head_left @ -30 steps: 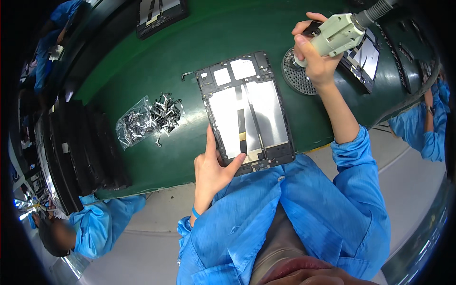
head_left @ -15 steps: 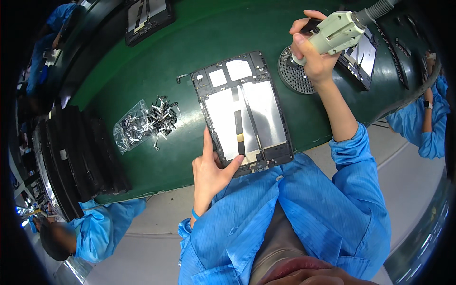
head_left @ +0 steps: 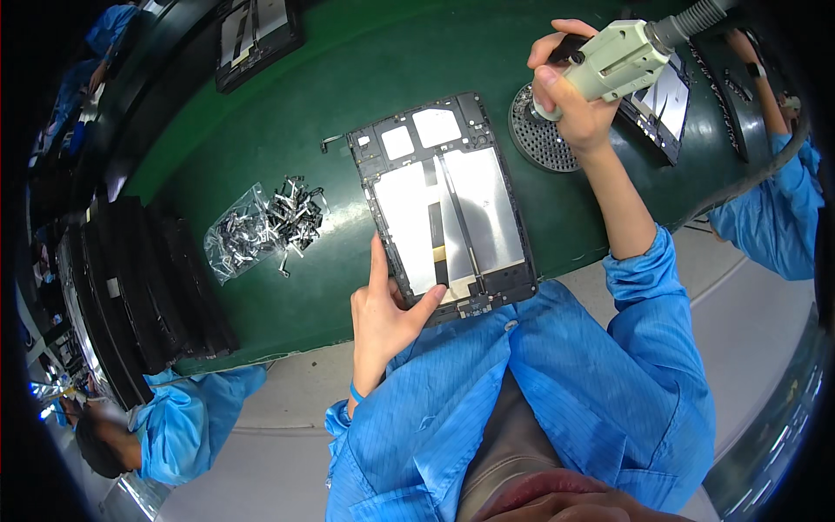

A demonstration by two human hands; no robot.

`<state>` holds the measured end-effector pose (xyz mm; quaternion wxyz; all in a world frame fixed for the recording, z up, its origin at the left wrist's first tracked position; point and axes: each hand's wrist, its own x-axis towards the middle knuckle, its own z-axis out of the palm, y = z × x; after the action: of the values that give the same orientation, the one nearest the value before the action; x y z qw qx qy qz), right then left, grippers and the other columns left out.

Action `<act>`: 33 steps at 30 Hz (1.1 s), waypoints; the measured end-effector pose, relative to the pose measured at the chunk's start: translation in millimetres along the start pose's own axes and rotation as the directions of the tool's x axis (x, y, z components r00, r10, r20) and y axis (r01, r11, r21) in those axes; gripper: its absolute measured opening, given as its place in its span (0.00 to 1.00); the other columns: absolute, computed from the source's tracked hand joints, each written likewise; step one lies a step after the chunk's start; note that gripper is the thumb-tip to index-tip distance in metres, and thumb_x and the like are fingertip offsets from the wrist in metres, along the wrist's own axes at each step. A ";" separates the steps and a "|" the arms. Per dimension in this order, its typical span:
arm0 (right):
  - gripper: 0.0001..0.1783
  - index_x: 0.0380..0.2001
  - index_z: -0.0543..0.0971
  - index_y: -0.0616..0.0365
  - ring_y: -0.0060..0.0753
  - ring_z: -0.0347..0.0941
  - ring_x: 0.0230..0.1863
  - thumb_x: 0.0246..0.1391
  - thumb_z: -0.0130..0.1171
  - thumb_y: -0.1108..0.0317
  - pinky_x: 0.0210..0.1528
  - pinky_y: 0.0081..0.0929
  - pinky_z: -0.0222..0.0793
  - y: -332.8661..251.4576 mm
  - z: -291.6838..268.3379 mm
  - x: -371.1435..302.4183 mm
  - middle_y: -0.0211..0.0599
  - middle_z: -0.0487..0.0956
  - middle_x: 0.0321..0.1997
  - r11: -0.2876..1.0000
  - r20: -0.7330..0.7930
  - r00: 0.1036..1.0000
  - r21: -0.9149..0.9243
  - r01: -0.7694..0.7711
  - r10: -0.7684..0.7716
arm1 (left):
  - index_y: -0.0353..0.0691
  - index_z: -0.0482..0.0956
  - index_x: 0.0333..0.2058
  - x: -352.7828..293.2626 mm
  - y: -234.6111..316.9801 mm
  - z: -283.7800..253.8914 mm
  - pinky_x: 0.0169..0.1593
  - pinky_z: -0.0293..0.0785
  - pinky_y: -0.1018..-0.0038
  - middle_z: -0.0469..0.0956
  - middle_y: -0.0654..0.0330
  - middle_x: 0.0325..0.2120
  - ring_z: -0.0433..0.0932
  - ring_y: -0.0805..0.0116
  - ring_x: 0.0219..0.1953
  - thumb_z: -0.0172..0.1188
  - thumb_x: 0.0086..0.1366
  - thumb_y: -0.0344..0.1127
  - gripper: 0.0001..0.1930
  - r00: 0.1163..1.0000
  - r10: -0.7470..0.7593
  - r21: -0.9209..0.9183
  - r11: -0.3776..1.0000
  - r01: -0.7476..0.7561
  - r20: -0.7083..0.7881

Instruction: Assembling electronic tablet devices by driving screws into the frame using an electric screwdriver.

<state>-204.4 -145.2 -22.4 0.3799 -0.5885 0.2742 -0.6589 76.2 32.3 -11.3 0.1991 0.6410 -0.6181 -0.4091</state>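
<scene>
My left hand (head_left: 383, 320) grips the near-left edge of an opened tablet (head_left: 491, 209), thumb on top and fingers along its side. The tablet's silvery inside faces up, with dark ribbon cables running down it. In my right hand (head_left: 581, 117) is a pale green electric screwdriver (head_left: 613, 65), fingers wrapped round its body. Its lower end points at a round perforated screw tray (head_left: 550, 150) right of the tablet; the tip is hidden by my hand. A small dark cable part (head_left: 329, 142) sticks out by the tablet's far-left corner.
A clear bag (head_left: 228, 244) and a heap of small metal-and-black parts (head_left: 297, 219) lie on the green table (head_left: 278, 322). Another opened tablet (head_left: 670, 113) rests beyond the tray, one (head_left: 257, 43) at the far left. Dark panels (head_left: 143, 278) stand stacked left. Co-workers sit both sides.
The far-left tablet has shifted slightly left and nearer. At the right, a co-worker's arm now reaches forward over the table. My hands, the screwdriver and the held tablet stay nearly still.
</scene>
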 end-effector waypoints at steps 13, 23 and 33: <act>0.27 0.58 0.64 0.63 0.17 0.62 0.18 0.54 0.53 0.82 0.20 0.16 0.60 1.2 5.3 5.1 0.45 0.75 0.38 1.000 -0.009 1.000 -0.029 0.001 -0.001 | 0.23 0.50 0.65 2.1 3.4 -2.3 0.22 0.72 0.78 0.82 0.52 0.20 0.79 0.68 0.16 0.72 0.50 0.38 0.52 1.000 0.000 -0.021 1.000 0.001 0.014; 0.26 0.57 0.64 0.66 0.18 0.63 0.19 0.55 0.55 0.81 0.22 0.17 0.62 -9.4 28.1 4.8 0.40 0.75 0.37 0.972 -0.220 0.975 -0.233 -0.017 -0.035 | 0.22 0.49 0.65 2.2 -2.2 -0.7 0.21 0.71 0.73 0.75 0.55 0.12 0.77 0.63 0.13 0.72 0.50 0.42 0.52 1.000 0.022 0.004 1.000 -0.022 0.000; 0.24 0.54 0.67 0.65 0.15 0.61 0.17 0.53 0.57 0.80 0.18 0.15 0.58 -1.6 7.3 5.2 0.33 0.71 0.27 0.996 0.057 0.998 0.089 -0.031 0.025 | 0.36 0.79 0.45 36.8 8.0 -43.0 0.26 0.73 0.61 0.77 0.48 0.16 0.79 0.50 0.21 0.61 0.62 0.36 0.14 0.962 0.144 0.262 0.962 -0.082 -0.231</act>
<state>-197.6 -147.9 -17.0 0.4226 -0.5853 0.2419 -0.6484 100.6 -14.9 9.8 0.2156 0.6704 -0.6708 -0.2326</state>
